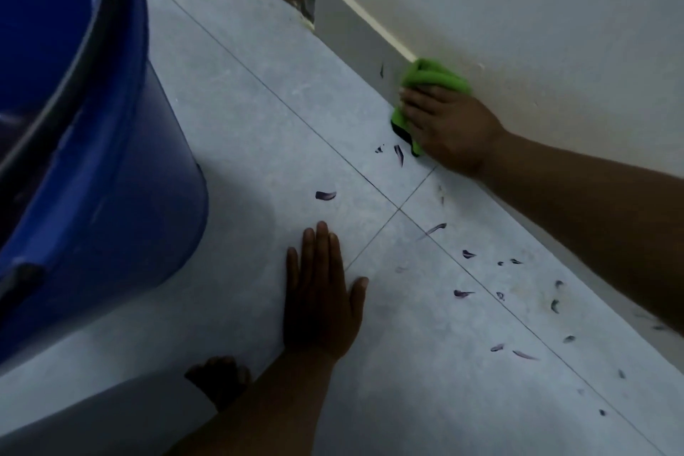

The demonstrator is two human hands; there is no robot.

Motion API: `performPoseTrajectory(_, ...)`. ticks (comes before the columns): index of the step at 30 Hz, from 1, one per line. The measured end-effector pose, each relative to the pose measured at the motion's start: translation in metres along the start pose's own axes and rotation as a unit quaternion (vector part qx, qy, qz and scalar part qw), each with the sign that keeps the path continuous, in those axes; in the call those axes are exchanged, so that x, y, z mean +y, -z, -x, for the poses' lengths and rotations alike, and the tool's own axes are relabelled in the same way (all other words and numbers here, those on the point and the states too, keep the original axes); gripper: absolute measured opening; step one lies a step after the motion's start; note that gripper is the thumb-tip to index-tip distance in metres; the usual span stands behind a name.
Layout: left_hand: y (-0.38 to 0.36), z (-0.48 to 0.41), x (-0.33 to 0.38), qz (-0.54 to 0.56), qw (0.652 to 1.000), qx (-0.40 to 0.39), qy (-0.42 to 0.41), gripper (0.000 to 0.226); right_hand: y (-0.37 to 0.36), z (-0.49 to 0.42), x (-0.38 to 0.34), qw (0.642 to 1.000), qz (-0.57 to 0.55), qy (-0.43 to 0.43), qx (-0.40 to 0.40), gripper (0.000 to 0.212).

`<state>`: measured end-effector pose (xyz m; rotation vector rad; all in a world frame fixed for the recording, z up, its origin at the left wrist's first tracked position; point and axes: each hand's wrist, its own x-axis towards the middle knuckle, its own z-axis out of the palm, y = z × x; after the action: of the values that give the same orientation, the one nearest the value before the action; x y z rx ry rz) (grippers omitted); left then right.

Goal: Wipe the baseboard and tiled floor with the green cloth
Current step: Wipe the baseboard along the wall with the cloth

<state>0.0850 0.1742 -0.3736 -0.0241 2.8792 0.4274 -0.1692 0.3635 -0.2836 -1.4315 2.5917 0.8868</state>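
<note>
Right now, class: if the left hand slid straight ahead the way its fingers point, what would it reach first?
The left hand lies flat on the floor, fingers pointing up-frame. The purple smear lies just ahead, probably first; beyond it, bare tile to the baseboard.

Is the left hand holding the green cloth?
No, the left hand lies flat and empty on the tiled floor; the right hand presses the green cloth against the baseboard.

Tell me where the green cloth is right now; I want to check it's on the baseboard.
In the head view, the green cloth is right of centre, pressed against the baseboard under the right hand, its lower edge at the tiled floor.
</note>
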Motion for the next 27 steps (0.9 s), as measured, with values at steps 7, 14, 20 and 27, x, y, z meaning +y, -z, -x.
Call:
performPoseTrajectory(7, -0.002, -0.001, -0.002, 0.008, 1.000, 0.009, -0.003, 0.077, -0.006, 0.053, -0.005, 0.997, 0.069, 0.002, -0.038, 0.046)
performPoseTrajectory(14, -0.001, -0.001, -0.002, -0.006, 1.000, 0.029, 0.001, 0.078, 0.025, -0.074, 0.004, 0.993, 0.041, -0.084, -0.075, 0.056)
performPoseTrajectory(20, -0.003, -0.001, -0.003, -0.016, 0.999, 0.049, -0.007, 0.079, 0.019, -0.098, -0.012, 0.981, 0.041, -0.169, -0.081, 0.057)
performPoseTrajectory(27, -0.003, 0.001, -0.004, -0.008, 0.999, 0.048, -0.010, 0.079, -0.009, 0.080, -0.039, 0.991, 0.027, -0.104, -0.083, 0.053)
